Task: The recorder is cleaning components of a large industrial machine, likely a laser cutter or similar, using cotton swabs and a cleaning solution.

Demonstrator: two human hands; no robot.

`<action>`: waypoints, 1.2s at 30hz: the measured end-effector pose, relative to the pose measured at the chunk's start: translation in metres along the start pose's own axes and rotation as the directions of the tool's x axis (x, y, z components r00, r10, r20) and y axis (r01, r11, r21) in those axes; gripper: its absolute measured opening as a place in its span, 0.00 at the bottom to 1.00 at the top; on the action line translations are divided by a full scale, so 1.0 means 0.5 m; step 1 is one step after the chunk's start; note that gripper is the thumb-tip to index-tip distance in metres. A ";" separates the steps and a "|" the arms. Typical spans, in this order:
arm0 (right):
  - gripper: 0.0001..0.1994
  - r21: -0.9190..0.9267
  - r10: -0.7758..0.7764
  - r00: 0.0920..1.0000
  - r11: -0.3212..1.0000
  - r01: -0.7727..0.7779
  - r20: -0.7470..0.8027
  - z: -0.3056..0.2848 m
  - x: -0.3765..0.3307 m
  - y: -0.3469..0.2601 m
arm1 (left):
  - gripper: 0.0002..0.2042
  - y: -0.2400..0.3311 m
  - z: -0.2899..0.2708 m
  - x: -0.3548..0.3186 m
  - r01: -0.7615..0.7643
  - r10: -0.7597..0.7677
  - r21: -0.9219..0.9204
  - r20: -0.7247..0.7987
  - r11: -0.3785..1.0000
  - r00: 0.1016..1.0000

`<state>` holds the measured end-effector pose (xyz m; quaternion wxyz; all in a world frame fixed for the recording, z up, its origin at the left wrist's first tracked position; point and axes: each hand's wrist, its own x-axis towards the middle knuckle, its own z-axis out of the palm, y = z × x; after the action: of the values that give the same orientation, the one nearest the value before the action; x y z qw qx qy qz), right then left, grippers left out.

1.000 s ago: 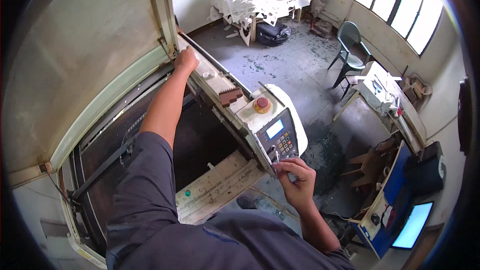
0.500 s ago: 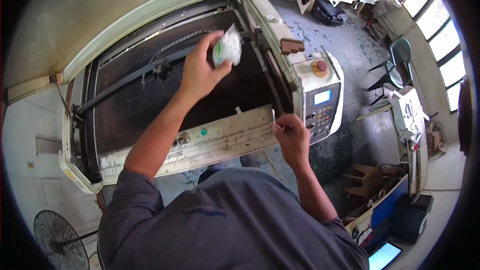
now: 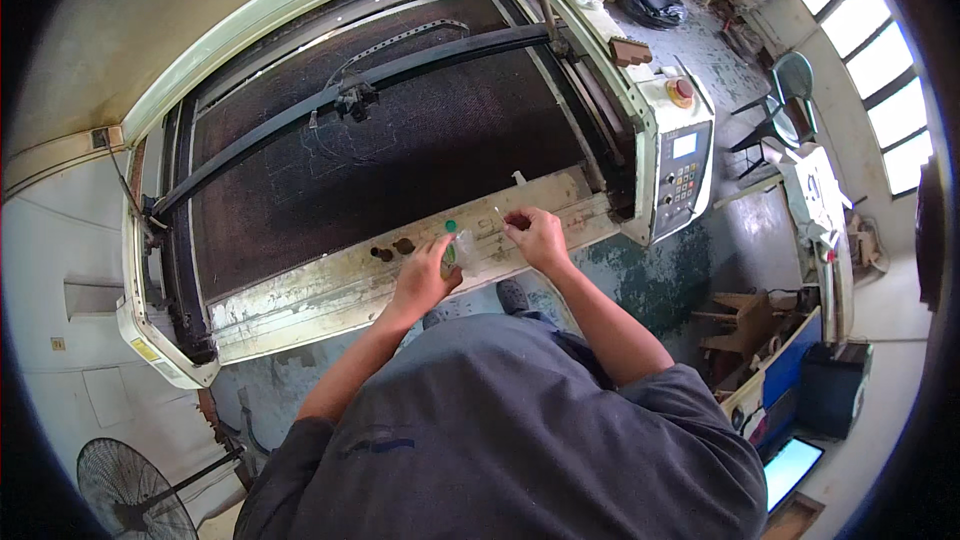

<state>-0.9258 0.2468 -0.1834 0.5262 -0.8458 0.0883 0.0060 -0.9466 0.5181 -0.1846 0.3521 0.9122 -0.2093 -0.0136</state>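
My left hand (image 3: 424, 275) is closed on a small clear plastic bag (image 3: 466, 252) with some green on it, over the pale front ledge (image 3: 300, 304) of a wide cutting machine. Close by on its right, my right hand (image 3: 541, 240) pinches a thin white stick (image 3: 498, 212) that points up and away from me. A round green piece (image 3: 451, 226) and small brown round pieces (image 3: 403, 245) lie on the ledge beside the left hand. The bag's contents are hard to make out.
Beyond the ledge lies the machine's dark bed (image 3: 440, 130), crossed by a rail with a black carriage head (image 3: 354, 100). A control panel (image 3: 684, 170) with a red knob (image 3: 680, 92) stands at right. A fan (image 3: 130, 490) is at lower left, chairs (image 3: 785, 105) at far right.
My left hand has come down from above the bed to the ledge with the bag. My right hand has shifted left, still pinching the stick. The view has shifted, showing more of the bed.
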 end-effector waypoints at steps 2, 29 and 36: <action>0.13 -0.123 0.022 0.998 0.992 -0.015 0.052 0.022 0.001 0.017 | 0.34 -0.023 0.015 -0.006 -0.046 0.045 0.041 0.035 0.998 0.998; 0.13 -0.184 0.066 0.989 0.979 -0.090 -0.130 -0.061 -0.030 0.071 | 0.33 -0.016 0.132 0.077 -0.229 0.249 0.232 -0.060 0.945 0.967; 0.12 -0.195 -0.143 0.983 0.967 0.163 0.113 0.017 0.063 -0.004 | 0.12 -0.051 0.057 -0.054 -0.293 0.293 -0.061 -0.022 0.954 0.956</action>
<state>-0.8939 0.2507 -0.1885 0.4396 -0.8980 -0.0044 0.0156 -0.9664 0.5273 -0.2258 0.3802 0.8595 -0.3394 0.0378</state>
